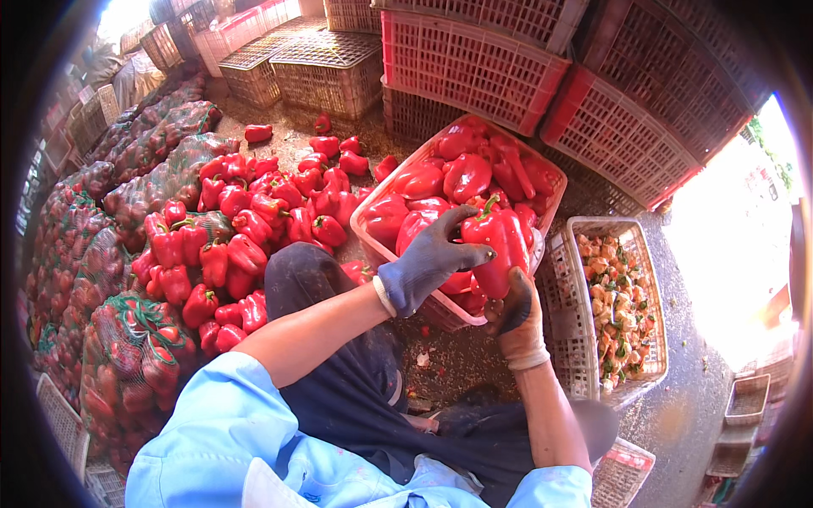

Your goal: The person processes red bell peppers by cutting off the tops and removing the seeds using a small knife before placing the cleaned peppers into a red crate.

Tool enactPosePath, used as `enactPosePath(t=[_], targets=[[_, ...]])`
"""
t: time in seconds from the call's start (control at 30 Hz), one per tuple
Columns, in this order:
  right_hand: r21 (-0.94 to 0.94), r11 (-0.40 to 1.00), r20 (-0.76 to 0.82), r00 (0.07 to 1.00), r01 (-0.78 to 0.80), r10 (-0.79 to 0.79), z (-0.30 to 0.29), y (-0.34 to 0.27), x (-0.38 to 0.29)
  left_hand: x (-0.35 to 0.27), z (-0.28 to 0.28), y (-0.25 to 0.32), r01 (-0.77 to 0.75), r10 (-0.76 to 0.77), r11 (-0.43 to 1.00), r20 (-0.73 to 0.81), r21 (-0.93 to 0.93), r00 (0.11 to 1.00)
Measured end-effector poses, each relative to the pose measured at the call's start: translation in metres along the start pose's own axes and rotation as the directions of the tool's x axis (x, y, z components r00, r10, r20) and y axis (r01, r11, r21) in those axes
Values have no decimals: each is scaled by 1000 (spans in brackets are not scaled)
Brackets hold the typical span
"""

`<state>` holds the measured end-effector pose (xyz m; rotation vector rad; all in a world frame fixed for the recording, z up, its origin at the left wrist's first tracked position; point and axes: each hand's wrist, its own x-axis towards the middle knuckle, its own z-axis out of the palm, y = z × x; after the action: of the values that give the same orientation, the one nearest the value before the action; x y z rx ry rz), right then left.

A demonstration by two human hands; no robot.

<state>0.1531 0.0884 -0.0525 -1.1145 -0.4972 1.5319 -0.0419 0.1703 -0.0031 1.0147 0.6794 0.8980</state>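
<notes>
A red bell pepper with a green stem is held over the near side of a plastic crate of red peppers. My left hand, in a dark coated glove, has its thumb and fingers at the pepper's upper left side, by the stem. Gloved too, my right hand grips the pepper's lower end; something pale shows beside it at the crate's right edge, mostly hidden. A heap of red bell peppers lies on the ground to the left of the crate.
Green mesh sacks of peppers line the left side. To the right of the pepper crate stands a crate of pepper cores with stems. Stacked crates rise behind, and a small crate is at lower right.
</notes>
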Motion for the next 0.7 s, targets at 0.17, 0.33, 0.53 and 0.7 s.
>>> enactPosePath(t=[0.17,0.33,0.53,0.7], targets=[[54,998,-53,998,29,-27,19,-6,-7,7,4,-15,-51,48,989,-26,-137,999],[-80,997,-7,1000,-11,10,9,-8,-6,11,-3,-26,-188,180,979,-102,-79,978],[-606,679,66,878,414,-475,5,-14,5,6,-1,-14,-218,500,700,-248,680,830],[-850,380,191,885,366,-425,34,-23,-6,6,-2,-21,-188,527,631,-238,753,816]])
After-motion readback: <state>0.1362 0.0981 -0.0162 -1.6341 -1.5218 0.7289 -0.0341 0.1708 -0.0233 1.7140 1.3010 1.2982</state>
